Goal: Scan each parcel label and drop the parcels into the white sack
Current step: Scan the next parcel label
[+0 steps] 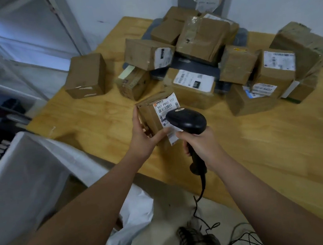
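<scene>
Parcel (150, 117) in hand is at scan step, not dropped yet, so this one's half done. Far L: white sack (40, 160) sits off the table edge; inside not visible, so can't tell how many are in. L hand (141, 139) grips the parcel from its left side, thumb across the front, holding it tilted over the table (260, 151) nr the front edge. It's a small brown cardboard box, taped, scuffed corners, white label (167, 107) w/ barcode facing up, the label's lower end peeling loose. R hand (200, 145) is wrapped round the handle of the black corded scanner (186, 122), head right over the label. Back & R: pile of parcels (204, 43), a dozen or so, prob all left to do.
</scene>
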A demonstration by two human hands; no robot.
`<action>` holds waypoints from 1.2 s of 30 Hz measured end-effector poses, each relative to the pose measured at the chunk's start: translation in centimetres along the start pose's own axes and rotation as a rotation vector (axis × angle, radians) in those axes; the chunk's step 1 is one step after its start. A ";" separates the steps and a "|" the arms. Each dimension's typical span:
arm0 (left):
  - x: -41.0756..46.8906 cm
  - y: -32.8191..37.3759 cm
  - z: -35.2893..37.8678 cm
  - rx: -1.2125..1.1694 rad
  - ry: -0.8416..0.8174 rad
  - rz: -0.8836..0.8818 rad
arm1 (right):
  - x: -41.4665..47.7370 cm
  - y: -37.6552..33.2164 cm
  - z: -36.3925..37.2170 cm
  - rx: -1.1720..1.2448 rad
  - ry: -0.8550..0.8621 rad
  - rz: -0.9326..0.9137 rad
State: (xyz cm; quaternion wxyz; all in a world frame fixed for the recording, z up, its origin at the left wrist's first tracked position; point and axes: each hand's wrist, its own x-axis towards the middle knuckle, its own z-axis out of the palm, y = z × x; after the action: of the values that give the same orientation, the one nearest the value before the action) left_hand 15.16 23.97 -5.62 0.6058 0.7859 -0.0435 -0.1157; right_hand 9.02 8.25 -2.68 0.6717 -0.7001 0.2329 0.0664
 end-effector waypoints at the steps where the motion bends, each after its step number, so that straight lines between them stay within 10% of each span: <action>1: -1.2 -0.8 -1.8 0.017 0.021 0.013 | -0.4 0.3 1.7 -0.010 -0.033 0.003; 12: -17.3 -13.7 -24.6 0.420 0.188 -0.363 | -7.2 9.6 23.4 -0.132 -0.349 0.200; 18: -19.0 -21.6 -30.9 1.145 -0.431 -0.696 | -8.4 13.4 28.0 -0.224 -0.353 0.253; 23: -19.3 -27.5 -29.6 1.225 -0.850 -0.847 | -8.5 16.8 30.1 -0.263 -0.335 0.284; 36: -19.7 -38.2 -25.4 0.958 -0.741 -0.785 | -6.6 23.8 33.6 -0.512 -0.394 0.264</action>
State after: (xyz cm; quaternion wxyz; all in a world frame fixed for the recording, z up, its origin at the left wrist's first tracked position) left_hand -0.74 62.01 -33.80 0.0537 0.8320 -0.0064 -0.5521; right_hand 0.73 42.75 -24.63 0.4919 -0.7835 0.1632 0.3427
